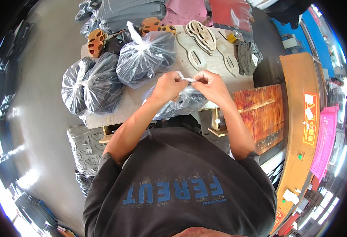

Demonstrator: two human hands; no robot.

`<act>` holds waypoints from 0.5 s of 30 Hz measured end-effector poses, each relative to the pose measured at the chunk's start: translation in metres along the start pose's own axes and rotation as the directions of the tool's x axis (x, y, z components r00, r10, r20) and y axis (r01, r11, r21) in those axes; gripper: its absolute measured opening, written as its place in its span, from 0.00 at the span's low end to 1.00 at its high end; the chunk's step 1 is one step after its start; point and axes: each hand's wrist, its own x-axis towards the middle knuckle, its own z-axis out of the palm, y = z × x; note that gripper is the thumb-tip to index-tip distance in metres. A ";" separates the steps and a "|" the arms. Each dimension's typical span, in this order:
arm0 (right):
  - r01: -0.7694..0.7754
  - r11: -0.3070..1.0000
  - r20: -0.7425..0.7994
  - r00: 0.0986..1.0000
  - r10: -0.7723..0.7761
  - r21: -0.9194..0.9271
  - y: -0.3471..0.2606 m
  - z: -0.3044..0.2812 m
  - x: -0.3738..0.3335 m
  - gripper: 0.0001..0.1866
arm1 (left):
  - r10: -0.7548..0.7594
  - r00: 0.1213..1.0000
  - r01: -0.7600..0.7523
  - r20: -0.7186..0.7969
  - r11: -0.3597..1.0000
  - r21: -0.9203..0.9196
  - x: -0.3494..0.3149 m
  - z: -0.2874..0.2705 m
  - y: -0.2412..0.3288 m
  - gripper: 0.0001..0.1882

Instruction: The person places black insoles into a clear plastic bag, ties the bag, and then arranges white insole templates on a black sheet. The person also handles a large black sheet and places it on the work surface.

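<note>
A clear plastic bag [183,103] with dark contents lies on the table's near edge, right in front of my body. Above its gathered top, my left hand [168,85] and my right hand [211,85] come close together. Both pinch a thin white strip [187,79] that runs between their fingertips. Whether the strip is cloth or plastic I cannot tell. Beyond my left hand stands another filled bag [146,57], its neck gathered and bound with a white strip. Further left sit more bundled clear bags [90,85] of dark pieces, tied in white.
Flat pale sole-shaped templates [199,37] lie on the wooden table [242,81]; orange ones [96,42] stand at its left. Dark stacked pieces [246,57] rest at the right edge. Grey, pink and red sheets [230,14] lie behind. Right of me are a stained board [259,114] and an orange-brown machine panel [300,79].
</note>
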 end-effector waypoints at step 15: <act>-0.246 0.969 0.222 0.946 0.237 0.015 0.015 0.020 0.010 0.13 | 0.042 0.997 -0.040 -0.070 0.999 0.027 -0.019 0.000 0.001 0.26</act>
